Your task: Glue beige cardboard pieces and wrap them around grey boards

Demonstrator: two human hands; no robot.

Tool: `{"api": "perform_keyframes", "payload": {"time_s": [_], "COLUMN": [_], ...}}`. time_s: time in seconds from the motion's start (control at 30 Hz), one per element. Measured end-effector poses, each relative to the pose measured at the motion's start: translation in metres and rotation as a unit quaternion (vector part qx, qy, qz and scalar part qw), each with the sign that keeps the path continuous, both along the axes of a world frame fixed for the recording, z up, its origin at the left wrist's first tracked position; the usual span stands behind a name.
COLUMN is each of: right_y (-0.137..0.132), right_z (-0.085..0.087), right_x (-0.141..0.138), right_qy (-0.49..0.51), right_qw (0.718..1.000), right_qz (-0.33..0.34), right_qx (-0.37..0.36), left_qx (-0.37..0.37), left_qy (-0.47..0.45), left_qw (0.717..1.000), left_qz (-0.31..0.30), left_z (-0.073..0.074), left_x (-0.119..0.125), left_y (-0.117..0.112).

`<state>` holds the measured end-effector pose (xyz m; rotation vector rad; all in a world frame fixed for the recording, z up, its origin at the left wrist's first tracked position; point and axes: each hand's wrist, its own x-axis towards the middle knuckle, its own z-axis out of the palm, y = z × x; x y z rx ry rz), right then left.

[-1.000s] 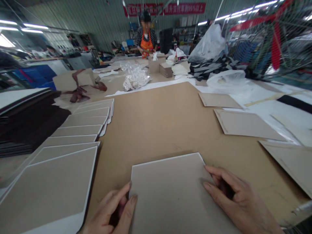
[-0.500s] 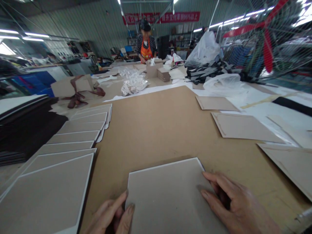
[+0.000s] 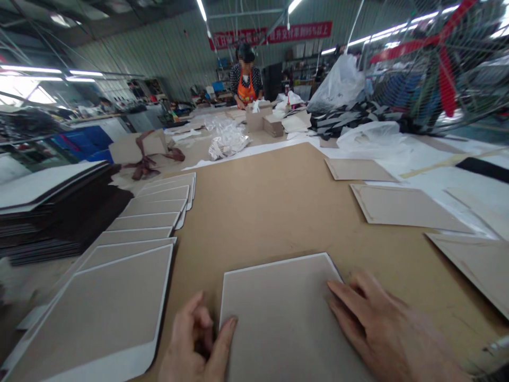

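Note:
A flat beige cardboard panel (image 3: 278, 323) with a thin white border lies before me on a brown board (image 3: 262, 207), its near end cut off by the picture's bottom. At its left edge is my left hand (image 3: 199, 345), thumb on the panel's top face and the other fingers curled beside the edge. My right hand (image 3: 382, 323) grips the right edge, with thumb and forefinger close together on the surface; its remaining fingers are partly hidden. Left of the panel, an overlapping row of similar white-edged panels (image 3: 123, 297) runs away from me.
Separate beige panels (image 3: 405, 204) lie along the right side. Dark sheets (image 3: 55, 217) are stacked at far left. Crumpled clear plastic (image 3: 228, 140), small cartons (image 3: 272, 124) and dark strips (image 3: 358, 116) lie farther back. A red-bladed fan (image 3: 441, 42) stands right; a person in an orange apron (image 3: 246, 87) works beyond.
The view has turned slightly left. My left forefinger has lifted from the panel's edge, while the thumb stays on it. My right thumb and forefinger have come closer together.

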<state>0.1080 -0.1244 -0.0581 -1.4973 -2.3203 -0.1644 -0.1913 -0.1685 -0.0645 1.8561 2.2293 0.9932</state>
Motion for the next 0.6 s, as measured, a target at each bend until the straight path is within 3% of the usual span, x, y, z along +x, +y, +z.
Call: {"api": "perform_keyframes", "payload": {"time_s": [0.07,0.17,0.23,0.3,0.43,0.6], "right_y": [-0.002,0.002,0.006,0.009,0.009,0.027], "right_z": [0.002,0.005,0.009,0.014,0.018,0.02], "right_x": [-0.007,-0.02,-0.028,-0.031,-0.016,0.017], "right_qy": [-0.031,-0.075,-0.1,-0.122,-0.138,-0.002], "right_qw": [0.999,0.987,0.974,0.967,0.971,0.982], "right_qz": [0.029,0.142,0.201,0.225,0.195,0.095], "right_qx": [0.012,0.029,0.023,0.008,-0.032,-0.162], "left_qx": [0.051,0.082,0.037,-0.035,-0.108,-0.061], "left_qy": [0.073,0.187,0.221,0.236,0.234,0.165], "left_qw": [0.996,0.966,0.944,0.936,0.937,0.955], "left_qz": [-0.006,-0.161,-0.24,-0.261,-0.237,-0.239], "left_z": [0.004,0.016,0.028,0.039,0.046,0.025], "left_x": [0.006,0.018,0.028,0.037,0.045,0.035], "left_y": [0.001,0.003,0.001,-0.005,-0.021,-0.031]}}
